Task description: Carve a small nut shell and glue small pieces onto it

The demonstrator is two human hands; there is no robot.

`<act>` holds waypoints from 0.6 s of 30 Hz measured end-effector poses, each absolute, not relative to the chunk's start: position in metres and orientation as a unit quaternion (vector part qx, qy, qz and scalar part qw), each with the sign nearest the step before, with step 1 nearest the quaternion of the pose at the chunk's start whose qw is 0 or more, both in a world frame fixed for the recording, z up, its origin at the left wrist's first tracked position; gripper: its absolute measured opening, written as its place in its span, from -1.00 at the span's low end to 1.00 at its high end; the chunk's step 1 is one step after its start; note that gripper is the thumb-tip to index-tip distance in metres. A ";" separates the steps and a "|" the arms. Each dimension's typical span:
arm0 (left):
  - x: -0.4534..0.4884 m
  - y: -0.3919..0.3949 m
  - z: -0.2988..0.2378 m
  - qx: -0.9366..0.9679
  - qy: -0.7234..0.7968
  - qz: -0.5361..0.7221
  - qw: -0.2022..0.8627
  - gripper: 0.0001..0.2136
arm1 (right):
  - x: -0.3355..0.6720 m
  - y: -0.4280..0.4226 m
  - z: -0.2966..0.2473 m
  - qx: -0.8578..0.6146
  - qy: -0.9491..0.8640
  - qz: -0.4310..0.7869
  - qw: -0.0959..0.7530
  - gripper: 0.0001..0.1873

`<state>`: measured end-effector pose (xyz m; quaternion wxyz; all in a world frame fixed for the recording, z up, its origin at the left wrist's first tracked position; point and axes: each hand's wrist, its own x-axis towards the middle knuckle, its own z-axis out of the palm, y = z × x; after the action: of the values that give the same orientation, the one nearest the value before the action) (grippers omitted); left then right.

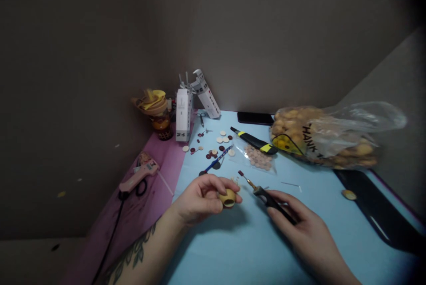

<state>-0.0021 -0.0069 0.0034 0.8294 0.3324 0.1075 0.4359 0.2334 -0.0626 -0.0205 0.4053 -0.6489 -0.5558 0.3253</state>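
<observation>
Between the thumb and fingers of my left hand is a small round tan piece with a dark opening facing me; it looks like a nut shell or wooden bead. My right hand is closed round a slim black rotary tool. A brass-coloured chuck at its front holds a thin bit with a dark red tip. That tip points toward the tan piece, with a gap between them. Pale crumbs lie on the blue surface just behind my left fingers.
A pink glue gun lies at left. White boxes and a wrapped cup stand behind. A yellow-black cutter rests by a bag of small discs. Right are a plastic bag of round tan pieces and a black tray.
</observation>
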 end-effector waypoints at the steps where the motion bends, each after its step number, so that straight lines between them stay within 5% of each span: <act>1: -0.002 -0.007 0.003 0.331 0.110 0.440 0.828 -0.81 | 0.234 -0.063 -0.021 -0.649 -0.557 0.326 0.404 -0.65; 18: 0.003 -0.002 0.003 0.261 0.284 0.501 0.775 -0.62 | 0.237 -0.064 -0.023 -0.659 -0.550 0.324 0.397 -0.63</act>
<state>0.0030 -0.0017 0.0033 0.7747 0.2607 0.2841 0.5012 0.2366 -0.0644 -0.0233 0.3970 -0.6593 -0.5504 0.3236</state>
